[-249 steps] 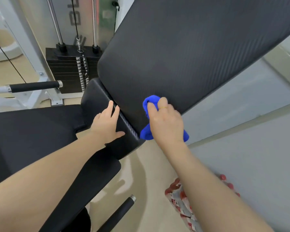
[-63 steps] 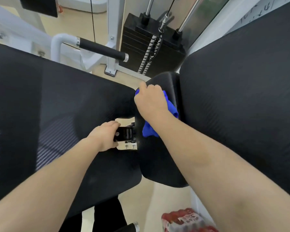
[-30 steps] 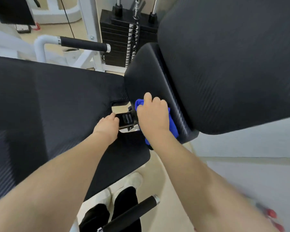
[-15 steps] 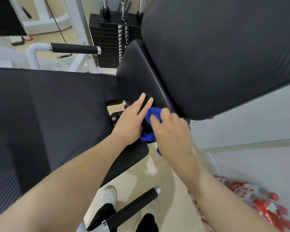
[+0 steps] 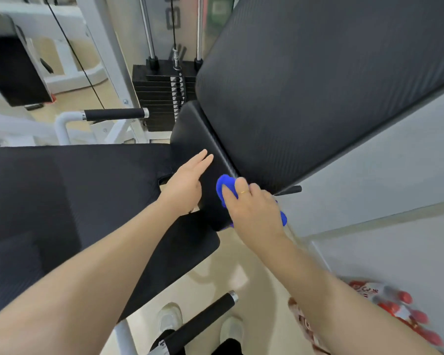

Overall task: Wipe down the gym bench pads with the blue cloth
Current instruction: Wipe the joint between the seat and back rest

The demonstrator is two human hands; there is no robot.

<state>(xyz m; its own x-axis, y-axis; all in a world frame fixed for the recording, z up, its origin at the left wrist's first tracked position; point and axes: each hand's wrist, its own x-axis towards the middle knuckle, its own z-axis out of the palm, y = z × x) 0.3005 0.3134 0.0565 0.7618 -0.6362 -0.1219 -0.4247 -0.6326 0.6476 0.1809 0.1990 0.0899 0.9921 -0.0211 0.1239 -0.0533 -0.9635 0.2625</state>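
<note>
The large black back pad (image 5: 318, 85) rises to the upper right, and the flat seat pad (image 5: 75, 196) spreads to the left. A smaller black pad (image 5: 190, 129) sits between them. My right hand (image 5: 254, 213) presses the bunched blue cloth (image 5: 224, 185) against the near end of that small pad, just below the back pad's lower edge. My left hand (image 5: 187, 180) lies flat with fingers straight on the small pad, a little left of the cloth, holding nothing.
A black weight stack (image 5: 162, 98) with a cable and chrome guide rods stands behind the pads. A foam-gripped handle (image 5: 113, 114) juts out at left, another handle (image 5: 203, 321) near my feet. A pack of red-capped bottles (image 5: 395, 311) lies by the grey wall at lower right.
My right hand slid the cloth from the far end of the small pad to its near end. My left hand left the metal bracket and now rests flat on the small pad.
</note>
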